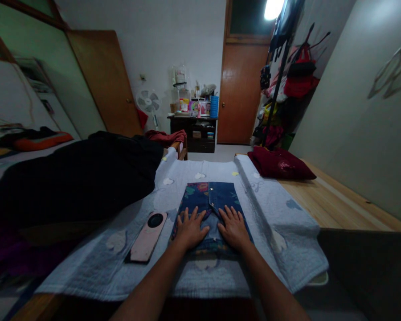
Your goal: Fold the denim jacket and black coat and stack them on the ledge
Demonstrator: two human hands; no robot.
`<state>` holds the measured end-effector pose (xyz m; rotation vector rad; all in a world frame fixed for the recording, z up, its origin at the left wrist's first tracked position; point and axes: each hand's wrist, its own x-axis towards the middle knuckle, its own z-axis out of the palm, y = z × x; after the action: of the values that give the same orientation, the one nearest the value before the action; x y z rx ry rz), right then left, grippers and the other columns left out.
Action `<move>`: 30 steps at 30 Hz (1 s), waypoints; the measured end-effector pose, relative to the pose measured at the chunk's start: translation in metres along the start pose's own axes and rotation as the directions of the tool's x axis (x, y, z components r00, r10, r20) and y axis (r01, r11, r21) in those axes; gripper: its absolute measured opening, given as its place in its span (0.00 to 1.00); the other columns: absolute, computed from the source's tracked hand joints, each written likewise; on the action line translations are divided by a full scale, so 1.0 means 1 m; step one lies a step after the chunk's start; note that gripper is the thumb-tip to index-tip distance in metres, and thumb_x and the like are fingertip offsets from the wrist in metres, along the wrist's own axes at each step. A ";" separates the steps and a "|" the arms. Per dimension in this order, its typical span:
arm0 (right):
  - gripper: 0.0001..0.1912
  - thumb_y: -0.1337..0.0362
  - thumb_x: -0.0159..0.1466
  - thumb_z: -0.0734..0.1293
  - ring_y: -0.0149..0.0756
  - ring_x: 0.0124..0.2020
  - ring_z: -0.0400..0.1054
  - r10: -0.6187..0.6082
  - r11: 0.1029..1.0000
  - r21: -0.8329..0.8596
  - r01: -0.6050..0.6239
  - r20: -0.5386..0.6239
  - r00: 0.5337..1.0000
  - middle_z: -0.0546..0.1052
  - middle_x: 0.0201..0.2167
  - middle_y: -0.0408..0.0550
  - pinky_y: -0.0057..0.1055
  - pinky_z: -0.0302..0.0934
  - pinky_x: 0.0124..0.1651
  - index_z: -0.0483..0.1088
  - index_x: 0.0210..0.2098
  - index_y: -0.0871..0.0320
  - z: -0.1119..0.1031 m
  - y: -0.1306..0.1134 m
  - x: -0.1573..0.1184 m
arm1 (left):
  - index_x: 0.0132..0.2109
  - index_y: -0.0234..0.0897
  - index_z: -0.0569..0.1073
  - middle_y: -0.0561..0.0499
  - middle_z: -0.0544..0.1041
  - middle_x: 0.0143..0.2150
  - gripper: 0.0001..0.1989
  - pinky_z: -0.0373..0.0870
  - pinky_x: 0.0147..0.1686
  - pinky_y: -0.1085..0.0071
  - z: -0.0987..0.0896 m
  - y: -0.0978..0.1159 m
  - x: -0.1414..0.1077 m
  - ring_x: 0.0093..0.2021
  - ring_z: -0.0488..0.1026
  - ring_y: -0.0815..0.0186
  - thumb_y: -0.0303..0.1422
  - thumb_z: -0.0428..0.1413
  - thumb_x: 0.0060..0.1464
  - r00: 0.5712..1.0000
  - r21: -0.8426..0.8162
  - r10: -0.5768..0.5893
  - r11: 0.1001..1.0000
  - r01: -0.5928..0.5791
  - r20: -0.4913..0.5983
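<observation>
A folded blue denim garment [197, 196] with a colourful floral pattern and metal snaps lies on a pale quilted cloth [203, 171]. My left hand [190, 229] rests flat on its left half, fingers spread and pointing away from me. On the right half lies my right hand [233, 227], likewise palm down with fingers apart. Both palms press the fabric near its front edge, and neither hand grips anything. To the left of the garment, a pink phone [147, 240] with a round dark camera ring lies face down.
A heap of black clothing [87, 174] covers the left side. At the right, a dark red folded cloth [280, 163] sits on a wooden board [341, 200]. Further back stand a dark cabinet [194, 140], a white fan [149, 102] and a closed wooden door [239, 93].
</observation>
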<state>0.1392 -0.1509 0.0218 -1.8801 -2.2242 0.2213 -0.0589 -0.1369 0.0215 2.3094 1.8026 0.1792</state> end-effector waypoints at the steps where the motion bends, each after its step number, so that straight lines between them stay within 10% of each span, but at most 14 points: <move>1: 0.30 0.53 0.66 0.56 0.47 0.69 0.40 0.001 1.000 0.001 -0.001 0.002 1.000 0.51 0.68 0.49 0.48 0.32 0.66 0.53 0.66 0.51 0.000 0.000 0.000 | 0.66 0.54 0.56 0.48 0.50 0.70 0.33 0.41 0.59 0.35 0.000 0.001 0.000 0.68 0.40 0.37 0.53 0.46 0.55 1.000 0.003 -0.006 1.000 0.006 0.001; 11: 0.30 0.53 0.66 0.56 0.47 0.68 0.40 0.001 1.000 0.011 -0.001 -0.010 1.000 0.51 0.68 0.48 0.48 0.33 0.66 0.53 0.66 0.50 0.002 0.001 0.001 | 0.65 0.51 0.58 0.50 0.52 0.70 0.33 0.46 0.60 0.39 -0.009 -0.003 0.013 0.68 0.44 0.42 0.56 0.40 0.57 0.993 -0.076 -0.079 0.993 0.086 0.089; 17: 0.30 0.52 0.65 0.57 0.47 0.68 0.40 0.003 1.000 0.012 -0.003 0.000 1.000 0.51 0.68 0.48 0.47 0.33 0.66 0.52 0.66 0.50 -0.001 0.000 0.000 | 0.65 0.39 0.59 0.45 0.54 0.69 0.29 0.45 0.63 0.50 -0.013 -0.018 0.048 0.69 0.46 0.54 0.46 0.36 0.63 0.997 0.027 -0.051 0.998 0.052 -0.066; 30: 0.31 0.53 0.65 0.58 0.46 0.69 0.40 0.021 1.000 0.019 -0.021 0.007 1.000 0.49 0.69 0.50 0.48 0.32 0.66 0.52 0.66 0.48 0.000 0.000 0.001 | 0.67 0.47 0.54 0.45 0.49 0.71 0.33 0.47 0.61 0.48 0.009 -0.035 0.057 0.68 0.47 0.43 0.53 0.40 0.59 0.982 0.038 -0.174 0.983 0.177 -0.076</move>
<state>0.1395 -0.1501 0.0216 -1.8963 -2.2003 0.2520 -0.0761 -0.0742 0.0028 2.1844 2.0544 0.1990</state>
